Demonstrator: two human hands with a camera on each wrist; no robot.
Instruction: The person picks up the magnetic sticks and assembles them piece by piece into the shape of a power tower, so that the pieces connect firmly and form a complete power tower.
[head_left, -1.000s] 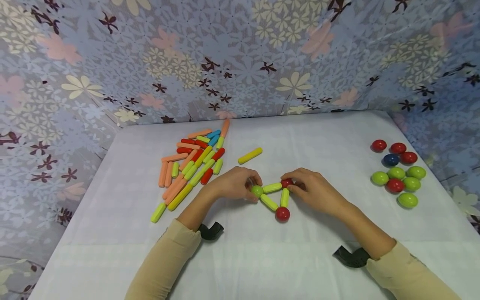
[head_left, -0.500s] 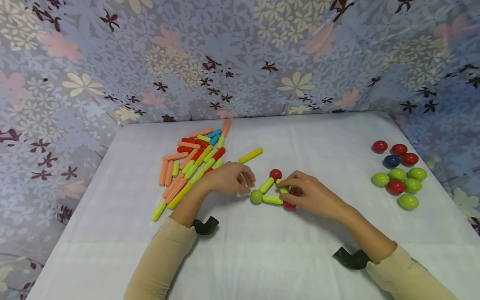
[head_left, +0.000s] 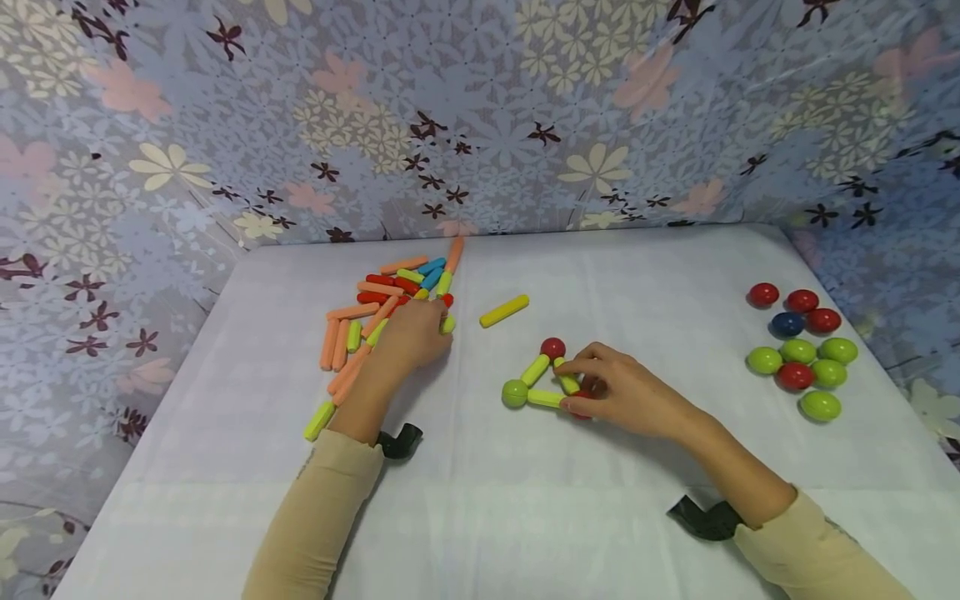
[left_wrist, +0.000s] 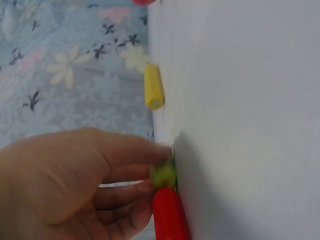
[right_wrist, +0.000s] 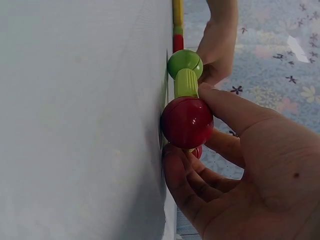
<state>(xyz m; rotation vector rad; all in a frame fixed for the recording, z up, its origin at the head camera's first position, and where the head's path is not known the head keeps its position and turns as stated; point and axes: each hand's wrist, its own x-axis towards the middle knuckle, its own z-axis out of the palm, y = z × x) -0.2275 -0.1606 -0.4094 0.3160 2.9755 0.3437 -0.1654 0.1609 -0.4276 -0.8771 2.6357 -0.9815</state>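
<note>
In the head view my left hand (head_left: pixel 415 336) is at the stick pile, its fingertips pinching a short lime-green stick (head_left: pixel 447 324). The left wrist view has this green stick (left_wrist: pixel 163 174) between thumb and fingers, just beyond a red stick (left_wrist: pixel 170 215). My right hand (head_left: pixel 628 390) holds one corner of a flat triangle made of green sticks (head_left: pixel 543 398) and balls. Its fingers and thumb are around a red ball (right_wrist: pixel 187 122) and the adjoining stick. The other corners are a green ball (head_left: pixel 514 393) and a red ball (head_left: pixel 552 348).
Orange sticks (head_left: pixel 353 311), with red, green, yellow and blue ones, lie in a pile at left. A lone yellow stick (head_left: pixel 504 311) lies between pile and triangle. Red balls (head_left: pixel 763 294), green balls (head_left: pixel 820 406) and a blue ball (head_left: pixel 787 324) sit at right on the white cloth (head_left: pixel 600 517).
The triangle has turned on the cloth. My left hand has let go of its green ball and moved left to the pile. My right hand has shifted to the near red ball's corner.
</note>
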